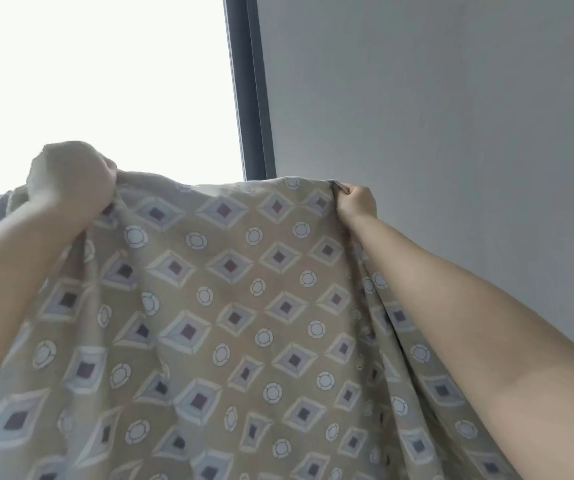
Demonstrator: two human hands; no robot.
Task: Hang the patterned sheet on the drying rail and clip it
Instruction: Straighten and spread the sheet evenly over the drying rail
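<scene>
The patterned sheet (244,306) is held raised in front of the camera. Its top edge is stretched between both hands and the rest hangs down in loose folds. The left hand (71,181) is curled into a fist round a bunched part of the top edge. The right hand (356,200) pinches the edge between curled fingers and thumb. The fabric appears thin, soft and light; expect it to sag between grip points and to slide if draped unevenly. Take hold along the top hem, hands well apart, to keep the edge taut. Count: one sheet, two hands. No drying rail and no clips are in view. Behind stand one dark window frame (252,98) and a grey wall (452,98)
</scene>
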